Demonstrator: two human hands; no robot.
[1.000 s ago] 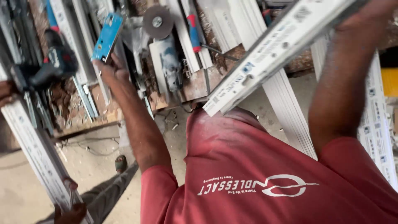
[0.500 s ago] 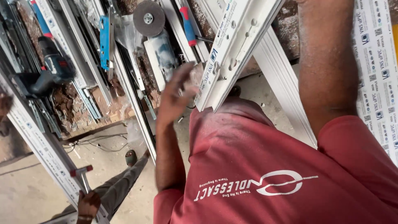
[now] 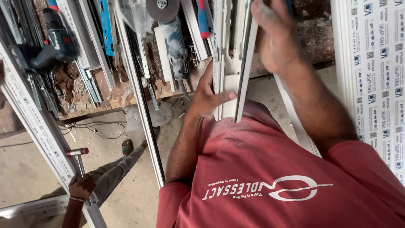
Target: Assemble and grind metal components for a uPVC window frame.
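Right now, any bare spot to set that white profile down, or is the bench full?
The bench is crowded: drill, angle grinder, blue level and loose strips cover it, with debris between. The left hand and right hand grip the white profile. Barest room is the concrete floor below the bench edge, bordered by cables and another person's hand with a hammer.

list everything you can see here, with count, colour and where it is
white profile piece: 1, white, centre, held by both hands
angle grinder: 1, grey body with dark disc, on the bench top centre
cordless drill: 1, blue and black, bench upper left
long white profiles: several, white, right edge and left side
hammer: 1, metal head, lower left, in another person's hand
workbench: 1, brown, worn, across the top
red shirt: 1, lower centre
left hand: grips the profile's lower end
right hand: on the profile higher up
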